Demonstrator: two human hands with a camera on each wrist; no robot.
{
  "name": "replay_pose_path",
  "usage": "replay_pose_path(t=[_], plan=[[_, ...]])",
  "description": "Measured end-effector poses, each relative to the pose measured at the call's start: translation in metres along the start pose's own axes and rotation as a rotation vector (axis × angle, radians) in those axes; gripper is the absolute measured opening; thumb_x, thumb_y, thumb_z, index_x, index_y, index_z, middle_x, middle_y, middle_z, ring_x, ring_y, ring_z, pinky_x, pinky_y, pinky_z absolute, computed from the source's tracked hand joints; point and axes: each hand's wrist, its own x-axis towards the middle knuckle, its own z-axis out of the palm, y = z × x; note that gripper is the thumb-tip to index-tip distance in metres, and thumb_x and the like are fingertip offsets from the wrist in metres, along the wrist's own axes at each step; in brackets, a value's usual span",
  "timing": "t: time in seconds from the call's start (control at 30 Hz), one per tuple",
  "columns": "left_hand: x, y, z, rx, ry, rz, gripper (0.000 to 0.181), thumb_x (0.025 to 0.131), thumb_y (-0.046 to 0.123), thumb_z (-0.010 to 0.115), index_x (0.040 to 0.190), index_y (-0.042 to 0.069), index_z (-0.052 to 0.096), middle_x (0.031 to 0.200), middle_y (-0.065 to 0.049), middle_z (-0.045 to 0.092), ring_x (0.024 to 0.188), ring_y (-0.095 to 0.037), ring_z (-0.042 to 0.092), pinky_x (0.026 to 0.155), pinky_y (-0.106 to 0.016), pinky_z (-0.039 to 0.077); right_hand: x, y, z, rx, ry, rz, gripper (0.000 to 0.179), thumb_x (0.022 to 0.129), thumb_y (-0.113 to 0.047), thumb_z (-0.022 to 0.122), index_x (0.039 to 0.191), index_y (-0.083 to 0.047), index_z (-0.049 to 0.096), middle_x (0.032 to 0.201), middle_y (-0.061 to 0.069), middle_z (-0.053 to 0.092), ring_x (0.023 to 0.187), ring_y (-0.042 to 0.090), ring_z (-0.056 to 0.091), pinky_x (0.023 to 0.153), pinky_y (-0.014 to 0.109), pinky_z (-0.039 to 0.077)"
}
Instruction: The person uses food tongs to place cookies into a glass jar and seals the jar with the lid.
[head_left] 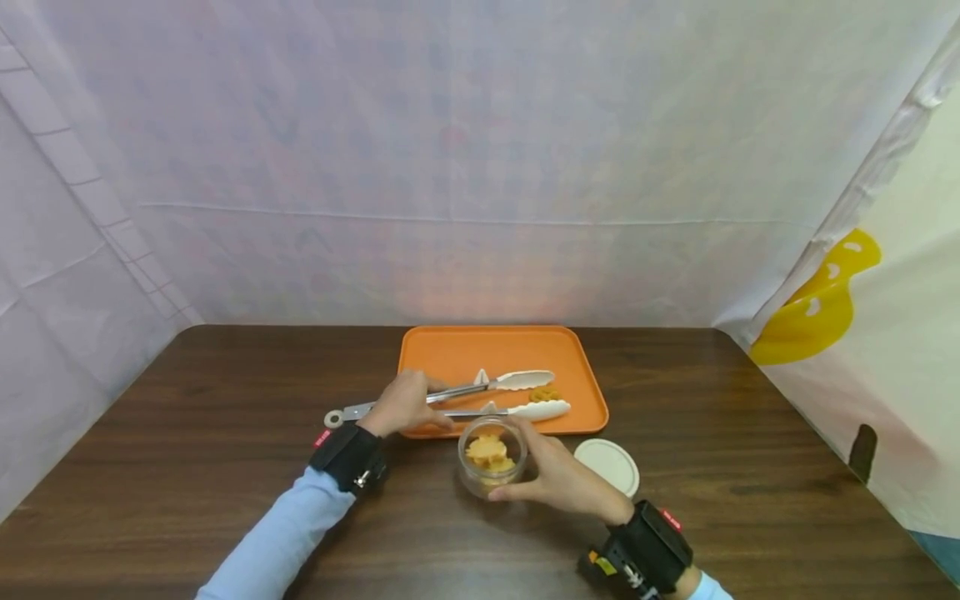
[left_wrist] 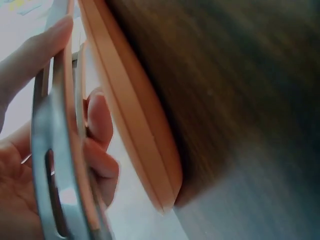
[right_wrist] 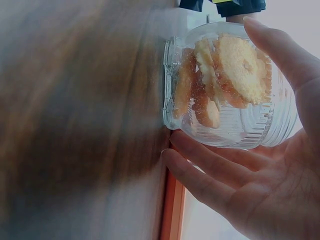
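Head view: the right hand [head_left: 558, 477] is clamped round an open glass jar [head_left: 469, 478], thumb on its near side, fingers on its far side. The jar stands upright on the worktop [head_left: 187, 458], at this hand's left. Stacked biscuits [head_left: 487, 450] are visible inside it. A pale round lid [head_left: 607, 467] lies just to the right of the same hand.

The left hand [head_left: 407, 403] is clamped on the tongs [head_left: 457, 393]; the left wrist view confirms thumb and fingers on opposite sides of the metal arms. The tongs' long axis runs left to right through this hand, hinge end out to its left, white tips out to its right; the tips stand apart.

Determining relation: a loose biscuit [head_left: 545, 394] lies to the right of the left hand, between the tips, beyond the right hand's fingers. Contact with either tip cannot be determined. The right hand is nearer to it, but the tongs reach it from the left. The jar sits on the wearer's side of the tips.

Beneath biscuit and tips, ahead of both hands, is an orange tray [head_left: 487, 350].
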Motion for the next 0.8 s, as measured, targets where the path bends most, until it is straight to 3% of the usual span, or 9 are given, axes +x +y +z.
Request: replay_pose_path(t=[0.17,0.47,0.8], plan=[[0.000,0.002,0.002,-0.002,-0.009,0.014,0.040,0.059,0.030,0.082,0.088,0.005,0.072,0.066,0.002,0.060,0.055,-0.010,0.042,0.052,-0.023,0.035,0.000,0.001,0.000,-0.004,-0.002,0.013,0.084,0.071,-0.049,0.066,0.138,-0.020,0.024,0.131,0.004,0.044,0.109,0.017,0.049,0.085,0.039,0.041],[-0.002,0.004,0.000,0.004,0.004,0.004,0.043,0.059,0.028,0.082,0.094,0.005,0.071,0.084,-0.004,0.068,0.060,-0.010,0.047,0.057,-0.026,0.040,-0.002,0.001,0.000,-0.026,0.014,0.001,0.083,0.070,-0.051,0.066,0.136,-0.018,0.027,0.127,0.007,0.048,0.108,0.017,0.050,0.084,0.038,0.041],[-0.009,0.000,-0.010,-0.007,0.039,0.010,0.044,0.060,0.029,0.081,0.096,0.005,0.070,0.087,-0.006,0.068,0.065,-0.011,0.053,0.062,-0.029,0.044,0.000,0.002,0.000,-0.034,0.024,-0.044,0.086,0.070,-0.048,0.068,0.136,-0.013,0.026,0.128,0.005,0.047,0.107,0.017,0.051,0.085,0.038,0.041]])
